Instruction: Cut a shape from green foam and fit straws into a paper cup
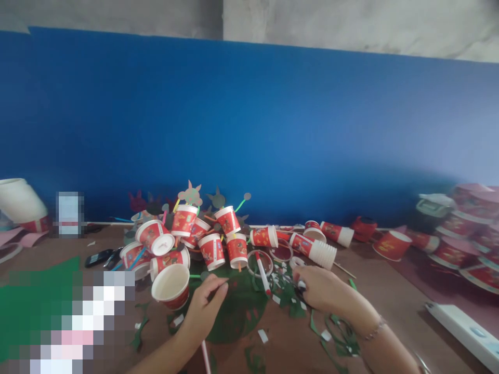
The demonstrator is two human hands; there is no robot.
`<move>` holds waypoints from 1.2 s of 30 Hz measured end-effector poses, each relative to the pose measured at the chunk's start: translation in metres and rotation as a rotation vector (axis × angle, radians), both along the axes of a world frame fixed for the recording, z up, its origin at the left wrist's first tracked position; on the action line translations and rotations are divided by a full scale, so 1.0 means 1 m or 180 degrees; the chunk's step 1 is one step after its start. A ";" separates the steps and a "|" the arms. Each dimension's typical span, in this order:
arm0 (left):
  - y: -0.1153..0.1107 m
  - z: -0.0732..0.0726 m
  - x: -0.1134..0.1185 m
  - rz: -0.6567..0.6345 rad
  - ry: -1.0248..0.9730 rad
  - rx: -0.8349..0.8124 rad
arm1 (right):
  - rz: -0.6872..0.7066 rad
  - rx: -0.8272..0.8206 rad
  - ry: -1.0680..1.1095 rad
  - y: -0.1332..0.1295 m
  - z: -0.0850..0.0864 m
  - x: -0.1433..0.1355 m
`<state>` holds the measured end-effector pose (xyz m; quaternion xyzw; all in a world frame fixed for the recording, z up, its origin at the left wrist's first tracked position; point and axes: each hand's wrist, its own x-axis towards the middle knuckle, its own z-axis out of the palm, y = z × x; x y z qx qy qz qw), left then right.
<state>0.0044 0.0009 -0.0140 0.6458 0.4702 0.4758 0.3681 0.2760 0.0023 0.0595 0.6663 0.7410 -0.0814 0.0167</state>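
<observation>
**Two-handed work among green paper scraps [298,310]**

Poised over the edge of a dark green disc [237,311]: the left hand [206,301], thumb and forefinger drawn nearly together. Impossible to say whether pinching something thin or nothing. Curled around a small dark object [301,286]: the right hand [315,285], just beside a white roll [297,262] resembling tape.

For good handling, keep the right grip firm but unforced, and work low, close to the brown table [283,356]. Steer clear of the nested cups [323,253] just beyond the right knuckles, likely to roll if nudged. Mind the tilted cup [171,285] beside the left hand too, with mouth facing the camera. Better to brush aside loose white bits [263,336] first, probably quick to cling to anything sticky. Watch also for the red-and-white marker [263,272], lying between the hands and probably easy to knock.

As for looks: in the right fingers, something dark with a paler part, too covered for a surer name. To the right of the left fingertips, the disc, flat and roughly round, with faint reddish patches, perhaps only reflections.
</observation>
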 end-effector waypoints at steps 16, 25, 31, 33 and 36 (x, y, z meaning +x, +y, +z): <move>0.009 0.005 0.040 0.0517 -0.1564 -0.1026 | -0.0386 0.0263 0.5141 0.020 -0.031 -0.065; 0.014 -0.011 0.031 0.0926 -0.1680 -0.0728 | -0.0007 -0.0863 0.4778 -0.009 -0.085 -0.092; 0.013 -0.011 0.028 0.1119 -0.1529 -0.0541 | 0.0020 -0.1230 0.4390 -0.017 -0.084 -0.099; 0.014 -0.010 0.027 0.1148 -0.1509 -0.0491 | -0.0037 -0.1280 0.4427 -0.016 -0.086 -0.099; 0.016 -0.011 0.026 0.1148 -0.1532 -0.0521 | 0.0026 -0.1321 0.4504 -0.015 -0.091 -0.097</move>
